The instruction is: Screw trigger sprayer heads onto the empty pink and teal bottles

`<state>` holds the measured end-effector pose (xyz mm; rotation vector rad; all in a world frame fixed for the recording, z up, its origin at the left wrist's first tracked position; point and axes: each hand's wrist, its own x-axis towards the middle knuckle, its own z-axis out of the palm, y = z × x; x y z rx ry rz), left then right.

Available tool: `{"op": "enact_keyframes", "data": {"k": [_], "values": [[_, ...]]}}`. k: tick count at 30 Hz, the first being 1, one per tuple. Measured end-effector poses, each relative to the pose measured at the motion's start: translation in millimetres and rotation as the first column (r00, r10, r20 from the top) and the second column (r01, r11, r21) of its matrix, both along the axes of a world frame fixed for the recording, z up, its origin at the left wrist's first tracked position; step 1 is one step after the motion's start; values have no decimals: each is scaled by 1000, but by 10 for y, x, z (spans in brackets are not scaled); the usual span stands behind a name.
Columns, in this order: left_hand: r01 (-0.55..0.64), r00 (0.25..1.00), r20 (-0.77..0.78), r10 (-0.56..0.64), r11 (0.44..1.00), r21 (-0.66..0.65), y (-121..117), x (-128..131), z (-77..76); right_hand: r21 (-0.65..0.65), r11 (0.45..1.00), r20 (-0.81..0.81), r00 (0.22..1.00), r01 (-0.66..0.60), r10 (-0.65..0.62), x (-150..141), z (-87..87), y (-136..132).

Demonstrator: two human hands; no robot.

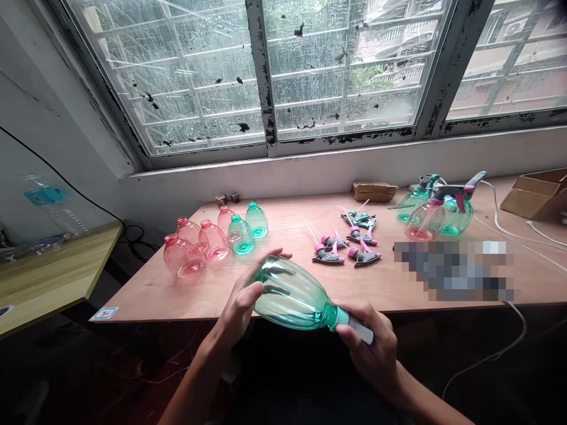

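Observation:
A clear green spray bottle (292, 292) lies tilted in the air before the table's front edge, its neck pointing right and down. My left hand (241, 304) is closed round its base, thumb on the near side. My right hand (372, 345) grips a grey and teal spray head (354, 324) at the bottle's neck. Whether the head is threaded on, I cannot tell. Past the bottle, several grey and pink spray heads (328, 255) lie on the table, with teal ones (361, 219) behind them.
Pink bottles (183, 260) and two green bottles (241, 236) without heads stand at the left of the wooden table (142, 295). At the right are bottles with heads (425, 221), a blurred patch (456, 271), white cables and a cardboard box (535, 195). A brown block (374, 191) sits by the window wall.

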<state>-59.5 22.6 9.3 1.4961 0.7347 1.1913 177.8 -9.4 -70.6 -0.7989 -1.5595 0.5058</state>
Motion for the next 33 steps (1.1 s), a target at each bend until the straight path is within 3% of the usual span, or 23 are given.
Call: {"op": "enact_keyframes", "data": {"k": [3, 6, 8, 11, 14, 16, 18, 21, 23, 25, 27, 28, 30, 31, 33], "values": [[108, 993, -42, -110, 992, -59, 14, -45, 30, 357, 933, 254, 966, -43, -53, 40, 4, 64], [-43, 993, -113, 47, 998, 37, -18, 23, 27, 538, 842, 243, 963, -38, -112, 13, 37, 132], [-161, 976, -123, 178, 977, 137, -59, 102, 29, 548, 836, 156, 981, 15, -119, -18, 68, 145], [-230, 963, -95, 254, 951, 209, -119, 194, 54, 373, 926, 73, 993, 62, -96, -52, 75, 110], [-252, 955, -77, 286, 922, 293, -153, 203, 81, 59, 998, -45, 998, 35, -32, -110, 21, 53], [-262, 952, -60, 300, 901, 346, -160, 171, 88, -126, 990, -141, 989, -64, 46, -166, -12, 29], [-271, 951, -36, 306, 888, 372, -162, 123, 89, -226, 963, -206, 973, -146, 99, -208, -3, 29], [-285, 951, -2, 309, 879, 382, -158, 51, 98, -248, 952, -166, 976, -180, 142, -186, 115, 80], [-296, 951, 29, 308, 879, 374, -145, 17, 112, -195, 962, -90, 980, -192, 177, -124, 232, 130], [-369, 929, 118, 350, 867, 335, -118, 6, 123, -104, 986, -99, 988, -128, 117, -73, 327, 162], [-528, 843, 279, 459, 806, 269, -74, 26, 114, -86, 996, -232, 973, -10, -10, -78, 364, 154], [-619, 772, 359, 524, 748, 240, -46, 48, 93, -134, 991, -301, 953, -12, -29, -109, 360, 136], [-756, 644, 436, 629, 613, 231, 19, 113, 4, -279, 937, -385, 919, -209, 90, -222, 326, 95], [-787, 614, 425, 665, 556, 267, 55, 153, -67, -334, 876, -404, 893, -348, 200, -297, 309, 84], [-760, 638, 337, 693, 493, 424, 122, 236, -254, -378, 761, -437, 826, -527, 355, -452, 301, 105]]}}
